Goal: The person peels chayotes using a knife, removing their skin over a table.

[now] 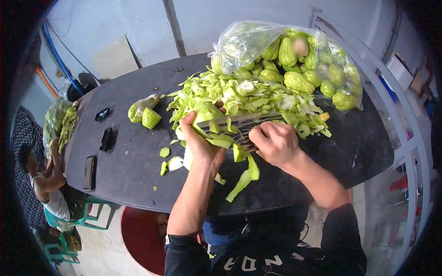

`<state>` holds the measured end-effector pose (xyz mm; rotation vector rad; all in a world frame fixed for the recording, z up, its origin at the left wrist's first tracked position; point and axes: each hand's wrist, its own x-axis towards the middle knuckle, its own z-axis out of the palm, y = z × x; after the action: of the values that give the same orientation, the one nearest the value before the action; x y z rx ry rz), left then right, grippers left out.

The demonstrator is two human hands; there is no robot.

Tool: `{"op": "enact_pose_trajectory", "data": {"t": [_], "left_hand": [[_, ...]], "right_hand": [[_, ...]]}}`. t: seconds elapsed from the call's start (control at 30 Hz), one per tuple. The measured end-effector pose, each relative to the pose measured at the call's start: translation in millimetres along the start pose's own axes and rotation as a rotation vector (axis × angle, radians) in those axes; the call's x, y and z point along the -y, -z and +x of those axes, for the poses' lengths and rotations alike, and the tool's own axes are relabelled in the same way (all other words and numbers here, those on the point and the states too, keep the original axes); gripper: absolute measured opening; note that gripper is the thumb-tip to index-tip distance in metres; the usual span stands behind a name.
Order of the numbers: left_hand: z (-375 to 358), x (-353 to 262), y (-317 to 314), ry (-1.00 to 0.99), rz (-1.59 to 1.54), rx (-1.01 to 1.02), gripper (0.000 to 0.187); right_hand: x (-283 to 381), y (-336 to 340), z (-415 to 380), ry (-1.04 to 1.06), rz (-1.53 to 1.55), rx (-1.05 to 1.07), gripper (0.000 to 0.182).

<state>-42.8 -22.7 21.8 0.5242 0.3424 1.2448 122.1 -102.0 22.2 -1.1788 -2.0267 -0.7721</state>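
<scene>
My left hand (201, 146) is wrapped round a light green chayote (207, 112), held up over the table. In my closed right hand (276, 141) is a knife, its broad blade (241, 123) lying against the chayote with bits of green stuck to it. Cut pieces hang or drop below the blade, including a long green strip (240, 185). Just beyond both hands lies a wide heap of sliced chayote (230, 94). Left of the heap sit a whole chayote (142, 108) and a cut chunk (151, 118). The knife's handle is hidden in my right fist.
A clear plastic bag (246, 39) of whole chayotes (298, 82) stands at the back right of the dark table (133, 172). A phone (90, 172) and small black objects lie leftward. A red tub (138, 239) is below. Another person (51, 186) sits far left; a railing (401, 133) runs right.
</scene>
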Motion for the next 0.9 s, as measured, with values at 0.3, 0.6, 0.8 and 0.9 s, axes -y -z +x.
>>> {"op": "enact_pose_trajectory", "data": {"t": [0.3, 0.6, 0.8, 0.9], "left_hand": [[-2, 2, -6, -0.008, -0.011, 0.012, 0.053], [-2, 10, -3, -0.013, 0.07, 0.002, 0.06], [-10, 14, -4, 0.073, 0.109, 0.195, 0.065], [-1, 13, -4, 0.138, -0.066, 0.162, 0.056]], "right_hand": [[-2, -4, -1, -0.077, -0.012, 0.035, 0.008], [-11, -8, -1, -0.169, -0.019, 0.053, 0.011], [-35, -23, -5, -0.37, 0.041, 0.101, 0.023], [-37, -20, -2, -0.458, 0.037, 0.188, 0.033]]}}
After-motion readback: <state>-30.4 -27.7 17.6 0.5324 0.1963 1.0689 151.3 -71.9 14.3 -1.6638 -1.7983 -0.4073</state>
